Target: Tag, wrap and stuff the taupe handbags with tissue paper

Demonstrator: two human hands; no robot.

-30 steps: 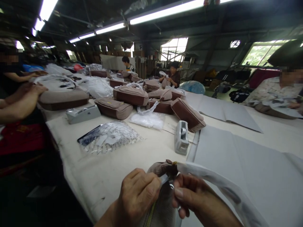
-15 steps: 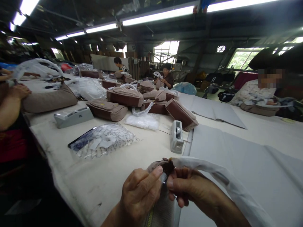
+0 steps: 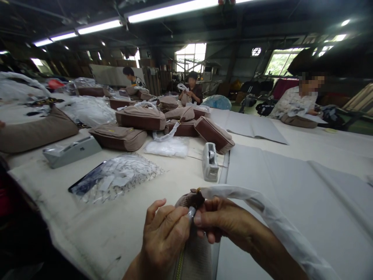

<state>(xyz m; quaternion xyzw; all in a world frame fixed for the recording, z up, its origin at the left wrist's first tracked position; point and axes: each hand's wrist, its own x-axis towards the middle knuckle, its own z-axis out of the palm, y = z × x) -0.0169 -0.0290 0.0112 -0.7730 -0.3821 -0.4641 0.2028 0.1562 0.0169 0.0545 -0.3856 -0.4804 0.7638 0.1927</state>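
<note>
A taupe handbag (image 3: pixel 199 252) with a yellow-toothed zipper stands at the table's near edge, its dark brown strap tab upward. From that tab a handle wrapped in white paper (image 3: pixel 271 212) arches right over my right forearm. My left hand (image 3: pixel 166 233) is closed at the zipper's end, fingertips against a small whitish wrapped piece (image 3: pixel 191 213). Facing it, my right hand (image 3: pixel 223 219) pinches at the same end of the bag, just under the tab. The fingertips of both hands nearly meet, and what lies exactly between them is partly hidden.
Ahead stand a small tape dispenser (image 3: pixel 210 161), a larger grey dispenser (image 3: pixel 72 149) and a plastic bag of white pieces (image 3: pixel 119 175). Several handbags (image 3: pixel 141 116) are heaped beyond. Grey sheets (image 3: pixel 279 194) cover the right side. Co-workers (image 3: pixel 297 99) sit around the table.
My view has turned slightly right. My left index finger has come down from the tab, and the left fingers now press together at the small whitish piece. The right hand keeps its pinch.
</note>
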